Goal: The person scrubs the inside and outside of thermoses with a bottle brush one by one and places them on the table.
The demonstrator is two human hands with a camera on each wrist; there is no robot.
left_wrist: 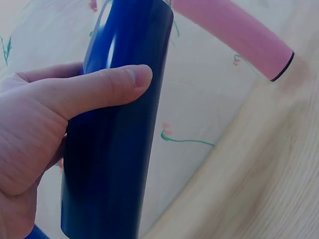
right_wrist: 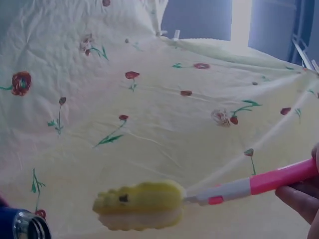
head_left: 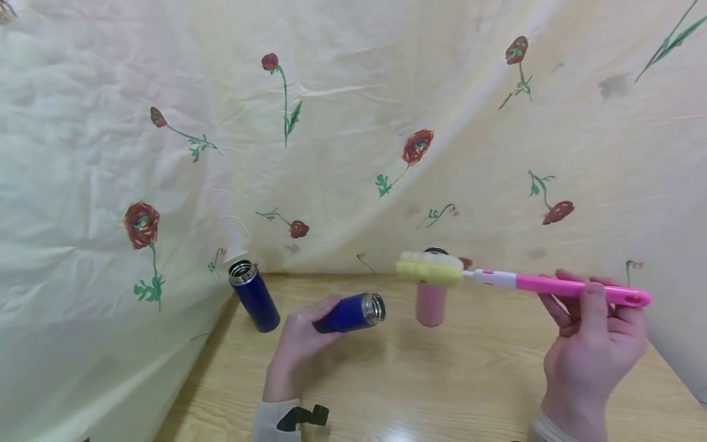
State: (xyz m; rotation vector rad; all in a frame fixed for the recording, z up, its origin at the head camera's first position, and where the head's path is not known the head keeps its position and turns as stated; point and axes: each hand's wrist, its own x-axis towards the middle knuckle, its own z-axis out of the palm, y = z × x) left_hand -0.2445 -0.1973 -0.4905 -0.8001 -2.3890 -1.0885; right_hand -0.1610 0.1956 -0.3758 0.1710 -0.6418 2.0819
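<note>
My left hand [head_left: 310, 328] grips a blue bottle [head_left: 345, 313], tilted with its open steel mouth toward the right. In the left wrist view the thumb lies across the side of that bottle [left_wrist: 117, 119]. My right hand [head_left: 593, 344] holds the pink handle of a sponge bottle brush [head_left: 580, 287]. Its yellow and white sponge head [head_left: 428, 270] points left, toward the tilted bottle's mouth but apart from it. In the head view the sponge overlaps a pink bottle [head_left: 431, 304] standing behind it. The right wrist view shows the sponge [right_wrist: 139, 204] beside the bottle mouth [right_wrist: 32, 226].
A second blue bottle [head_left: 255, 298], uncapped, stands at the left back of the wooden table [head_left: 442, 380]. A flowered cloth [head_left: 342, 153] hangs behind the table and along its left side. A black strap [head_left: 301, 417] is round the left sleeve.
</note>
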